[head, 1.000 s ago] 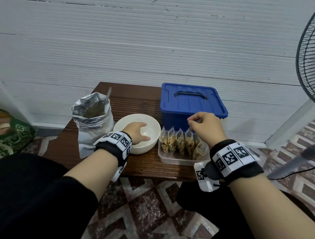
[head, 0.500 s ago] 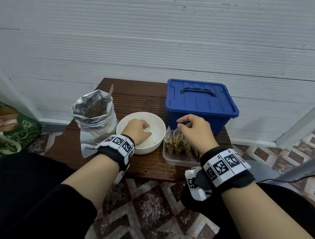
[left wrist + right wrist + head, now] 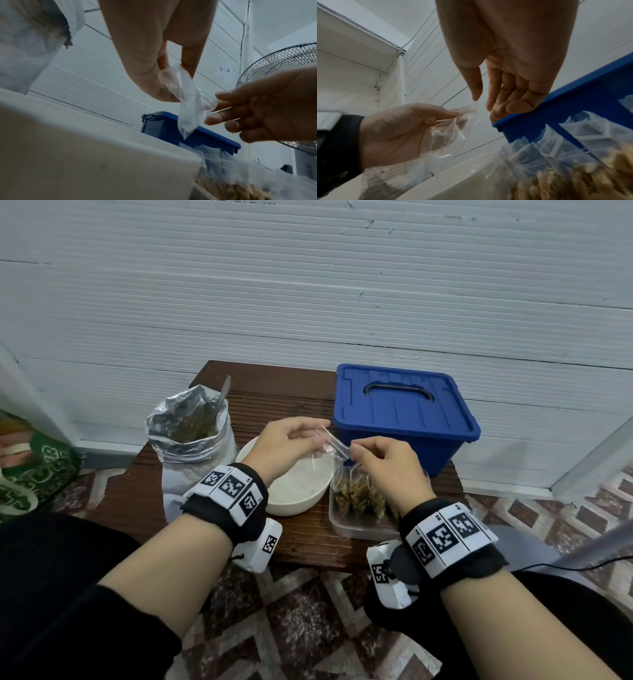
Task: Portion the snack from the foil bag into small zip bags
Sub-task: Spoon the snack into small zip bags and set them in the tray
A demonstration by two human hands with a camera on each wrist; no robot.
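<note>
Now both hands pinch one empty zip bag (image 3: pixel 327 444) above the bowl (image 3: pixel 291 501): left hand (image 3: pixel 286 445) and right hand (image 3: pixel 385 465) at its top. It looks thin and slippery, so it could slip free or stay stuck shut. Snack waits in the foil bag (image 3: pixel 191 436).

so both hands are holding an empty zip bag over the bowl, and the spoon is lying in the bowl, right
Not quite: the spoon stands in the foil bag, not in the bowl, as the head view shows. The rest holds: the left hand and right hand both pinch an empty zip bag above the bowl.
</note>
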